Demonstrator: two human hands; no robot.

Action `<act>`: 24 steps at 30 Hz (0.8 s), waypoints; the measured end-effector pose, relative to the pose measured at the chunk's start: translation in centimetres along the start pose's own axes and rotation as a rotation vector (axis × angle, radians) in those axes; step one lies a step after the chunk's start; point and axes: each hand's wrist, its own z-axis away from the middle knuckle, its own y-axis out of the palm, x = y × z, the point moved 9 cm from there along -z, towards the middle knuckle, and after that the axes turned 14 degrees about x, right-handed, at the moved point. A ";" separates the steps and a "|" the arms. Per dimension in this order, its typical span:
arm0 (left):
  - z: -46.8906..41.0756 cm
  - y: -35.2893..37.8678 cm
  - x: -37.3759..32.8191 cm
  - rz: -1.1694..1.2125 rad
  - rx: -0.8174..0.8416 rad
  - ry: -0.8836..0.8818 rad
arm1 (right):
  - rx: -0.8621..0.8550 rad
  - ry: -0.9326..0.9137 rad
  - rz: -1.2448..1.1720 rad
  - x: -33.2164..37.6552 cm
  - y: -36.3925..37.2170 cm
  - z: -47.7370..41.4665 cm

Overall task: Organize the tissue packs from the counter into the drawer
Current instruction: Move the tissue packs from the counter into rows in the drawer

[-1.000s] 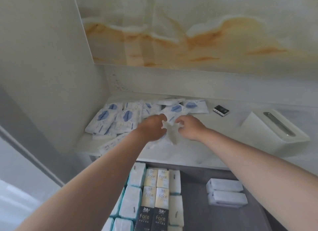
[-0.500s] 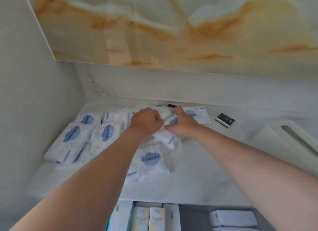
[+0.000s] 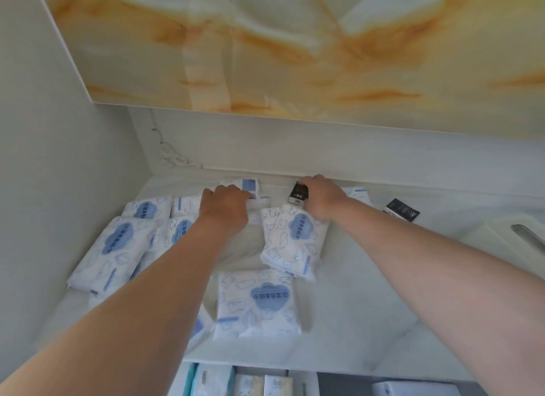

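Several white tissue packs with blue cloud labels lie on the pale counter [image 3: 368, 313]; one [image 3: 256, 302] is nearest me and another [image 3: 293, 242] lies tilted in the middle. My left hand [image 3: 225, 210] presses down at the back of the pile, its fingers closed on a white and blue pack [image 3: 250, 189]. My right hand [image 3: 320, 196] reaches to the back wall, fingers closed around a small black pack [image 3: 298, 196]. The open drawer [image 3: 339, 384] shows at the bottom edge with packs standing in rows.
A second small black pack [image 3: 401, 210] lies on the counter to the right. A white tissue box [image 3: 507, 242] stands at the far right. Walls close the counter at the left and back, under a marbled cabinet panel [image 3: 295, 50].
Both hands have moved apart and further back on the counter. My right hand has taken hold of a small black pack. The view has tilted up, hiding most of the drawer.
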 end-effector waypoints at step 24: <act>-0.3 0.1 -14.1 0.805 0.002 0.402 | -0.072 0.338 0.011 -15.7 -1.0 8.1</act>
